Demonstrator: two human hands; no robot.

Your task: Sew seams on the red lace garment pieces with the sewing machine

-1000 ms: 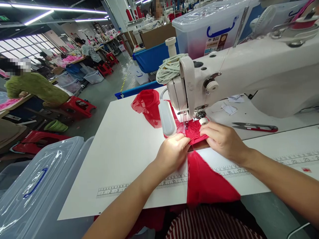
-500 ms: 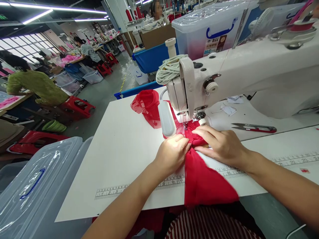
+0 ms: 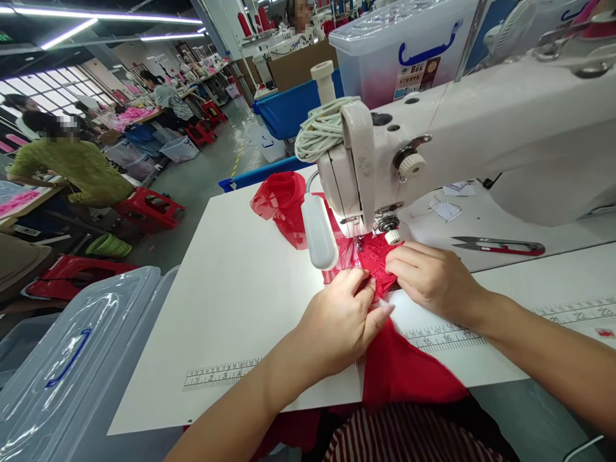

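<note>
Red fabric [image 3: 409, 366] runs from under the needle of a white sewing machine [image 3: 462, 135] down over the table's front edge. Its lacy part [image 3: 378, 256] lies beside the presser foot [image 3: 359, 242]. My left hand [image 3: 344, 314] is closed on the fabric just in front of the foot, thumb pointing right. To the right, my right hand [image 3: 430, 276] pinches the lace edge with bent fingers. Sheer red cloth [image 3: 282, 199] lies bunched behind the white lamp [image 3: 320, 234], left of the needle.
Thread snips [image 3: 500, 245] and paper labels [image 3: 445, 208] lie right of my right hand. A printed ruler [image 3: 221, 375] runs along the white table's front. A lidded plastic bin [image 3: 86, 346] stands at left; co-workers sit beyond it.
My left hand has turned, its thumb now stretched across the fabric. My right hand has shifted slightly right and drawn its fingers in on the lace. More lace shows between the hands.
</note>
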